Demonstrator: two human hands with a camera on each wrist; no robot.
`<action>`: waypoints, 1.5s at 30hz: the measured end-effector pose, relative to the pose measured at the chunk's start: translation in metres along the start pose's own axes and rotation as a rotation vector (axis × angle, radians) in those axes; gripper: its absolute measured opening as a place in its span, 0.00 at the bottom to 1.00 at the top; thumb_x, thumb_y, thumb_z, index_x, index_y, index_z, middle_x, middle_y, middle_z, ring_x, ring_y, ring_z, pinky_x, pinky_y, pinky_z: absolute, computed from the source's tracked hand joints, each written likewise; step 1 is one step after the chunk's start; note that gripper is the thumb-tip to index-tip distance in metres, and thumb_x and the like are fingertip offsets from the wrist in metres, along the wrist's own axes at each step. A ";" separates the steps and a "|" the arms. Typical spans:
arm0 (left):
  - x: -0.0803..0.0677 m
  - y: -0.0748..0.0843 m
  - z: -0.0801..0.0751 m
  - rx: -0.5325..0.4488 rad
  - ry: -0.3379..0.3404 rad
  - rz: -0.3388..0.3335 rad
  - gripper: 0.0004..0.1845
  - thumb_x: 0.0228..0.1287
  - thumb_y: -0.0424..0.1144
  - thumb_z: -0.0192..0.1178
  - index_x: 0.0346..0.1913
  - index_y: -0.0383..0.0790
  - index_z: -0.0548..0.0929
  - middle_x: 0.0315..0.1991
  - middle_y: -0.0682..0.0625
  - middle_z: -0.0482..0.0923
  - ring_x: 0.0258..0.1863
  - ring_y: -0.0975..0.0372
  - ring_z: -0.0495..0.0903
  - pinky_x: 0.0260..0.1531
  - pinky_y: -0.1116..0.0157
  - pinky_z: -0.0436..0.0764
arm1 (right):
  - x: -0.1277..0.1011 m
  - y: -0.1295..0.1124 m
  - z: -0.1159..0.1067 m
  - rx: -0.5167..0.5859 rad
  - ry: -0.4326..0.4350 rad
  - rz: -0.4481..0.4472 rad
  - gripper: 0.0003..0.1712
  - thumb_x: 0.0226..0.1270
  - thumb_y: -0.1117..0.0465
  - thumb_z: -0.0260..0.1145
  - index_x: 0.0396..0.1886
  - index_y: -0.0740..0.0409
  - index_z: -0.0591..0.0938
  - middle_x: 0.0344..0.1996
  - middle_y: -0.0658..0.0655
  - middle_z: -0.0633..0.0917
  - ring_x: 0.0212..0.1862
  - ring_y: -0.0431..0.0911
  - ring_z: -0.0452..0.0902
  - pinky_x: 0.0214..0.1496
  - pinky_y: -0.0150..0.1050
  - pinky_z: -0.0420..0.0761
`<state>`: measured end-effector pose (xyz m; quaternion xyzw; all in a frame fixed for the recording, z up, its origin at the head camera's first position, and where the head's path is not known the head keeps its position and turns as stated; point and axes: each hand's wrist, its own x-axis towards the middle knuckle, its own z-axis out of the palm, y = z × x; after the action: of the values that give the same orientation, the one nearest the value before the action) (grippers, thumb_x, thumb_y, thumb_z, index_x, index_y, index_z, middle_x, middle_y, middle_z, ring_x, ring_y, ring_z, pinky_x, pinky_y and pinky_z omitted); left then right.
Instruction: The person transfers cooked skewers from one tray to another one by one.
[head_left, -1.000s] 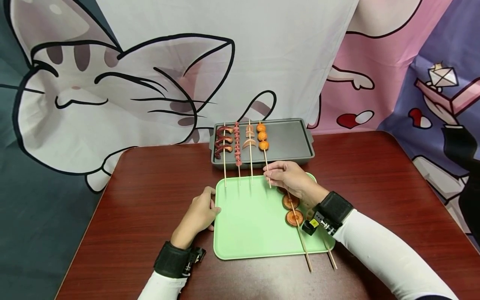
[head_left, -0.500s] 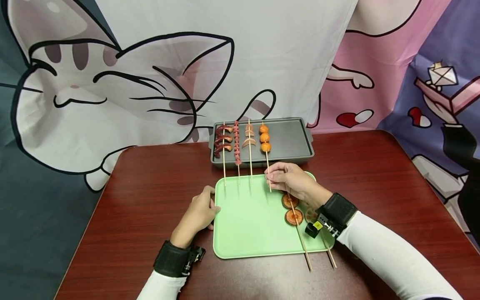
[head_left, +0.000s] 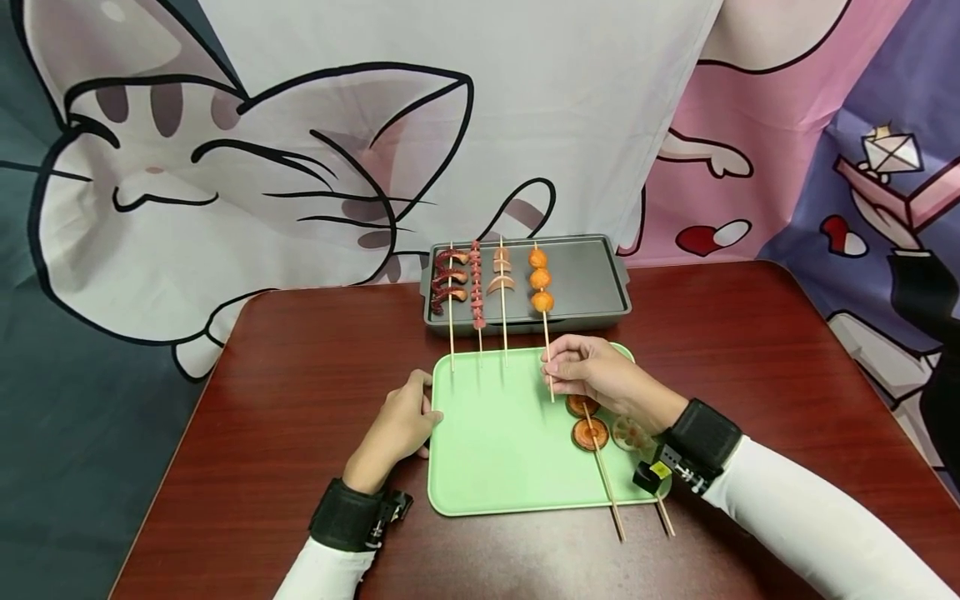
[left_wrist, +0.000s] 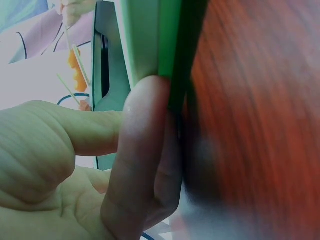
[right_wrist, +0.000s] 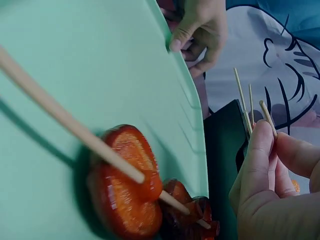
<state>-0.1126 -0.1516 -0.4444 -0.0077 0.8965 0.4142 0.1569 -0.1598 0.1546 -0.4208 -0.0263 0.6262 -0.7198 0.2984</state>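
Note:
My right hand [head_left: 600,375] pinches the bare lower stick of a skewer with three orange balls [head_left: 540,279] between thumb and fingers. Those balls are over the grey baking tray [head_left: 588,283], but I cannot tell if they touch it. At the left edge of the light green tray [head_left: 495,450], my left hand [head_left: 393,425] grips the rim, thumb on top and fingers lower down. A skewer of browned mushroom-like rounds [head_left: 590,434] lies on the green tray below my right hand. Beside it a skewer of pale, see-through slices [head_left: 628,433] is partly hidden by the right wrist.
Left of the orange balls, the baking tray bears a skewer of dark red curled pieces [head_left: 450,277], one of small pink pieces [head_left: 476,287] and one of pale crescents [head_left: 501,271]. Their sticks overhang the green tray. A patterned cloth [head_left: 585,108] hangs behind the table [head_left: 315,350].
My right hand has shifted right and a little nearer to me, and the orange-ball skewer has slid right with it, away from the pale crescents. The left hand keeps its place.

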 end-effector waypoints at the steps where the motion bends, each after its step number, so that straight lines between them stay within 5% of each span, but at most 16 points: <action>1: 0.000 0.000 0.000 0.000 -0.001 -0.001 0.27 0.70 0.27 0.63 0.68 0.32 0.67 0.32 0.42 0.72 0.16 0.55 0.78 0.14 0.61 0.84 | -0.002 0.000 0.000 -0.007 -0.001 -0.002 0.05 0.76 0.73 0.60 0.46 0.64 0.78 0.35 0.54 0.88 0.39 0.42 0.87 0.43 0.32 0.90; 18: 0.000 0.001 0.000 0.007 -0.006 -0.009 0.27 0.71 0.27 0.63 0.69 0.32 0.67 0.33 0.42 0.72 0.16 0.55 0.78 0.14 0.61 0.84 | -0.037 0.013 0.003 -0.092 -0.002 -0.003 0.05 0.73 0.74 0.63 0.46 0.70 0.78 0.33 0.51 0.86 0.39 0.41 0.86 0.44 0.35 0.91; 37: -0.001 0.002 -0.001 -0.011 -0.010 -0.013 0.27 0.70 0.26 0.63 0.68 0.32 0.67 0.33 0.42 0.72 0.17 0.56 0.78 0.14 0.62 0.84 | -0.063 0.030 0.007 -0.139 -0.089 0.011 0.05 0.70 0.73 0.66 0.41 0.64 0.79 0.33 0.52 0.85 0.38 0.42 0.87 0.44 0.36 0.91; 45: -0.001 0.002 -0.001 -0.009 -0.011 -0.009 0.26 0.70 0.26 0.63 0.68 0.32 0.67 0.33 0.42 0.72 0.18 0.56 0.78 0.14 0.62 0.84 | -0.074 0.034 0.016 -0.136 -0.121 0.009 0.09 0.69 0.73 0.67 0.44 0.73 0.77 0.34 0.53 0.85 0.39 0.46 0.88 0.45 0.38 0.91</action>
<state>-0.1125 -0.1511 -0.4416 -0.0100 0.8938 0.4174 0.1635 -0.0789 0.1729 -0.4241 -0.0870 0.6546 -0.6714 0.3364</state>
